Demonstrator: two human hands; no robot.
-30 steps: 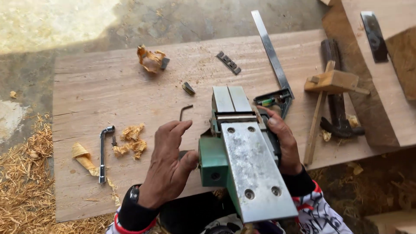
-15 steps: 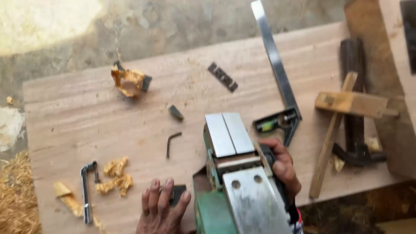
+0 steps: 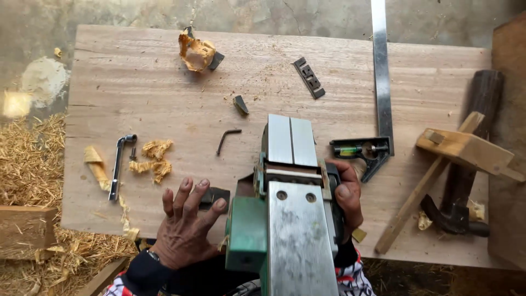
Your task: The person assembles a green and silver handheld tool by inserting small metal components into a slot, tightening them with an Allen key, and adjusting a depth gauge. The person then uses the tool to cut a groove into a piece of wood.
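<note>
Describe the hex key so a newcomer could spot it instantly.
On the wooden board, look just left of the upturned green electric planer that the right hand grips. The hex key lies alone on bare wood: a small dark L-shaped rod, far thinner than the chrome socket wrench farther left.

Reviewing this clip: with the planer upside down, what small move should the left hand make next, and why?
Probably close the left hand on the small dark plate under its fingertips: the fingers are spread over it, not gripping, while the right hand steadies the upturned green planer.
</note>
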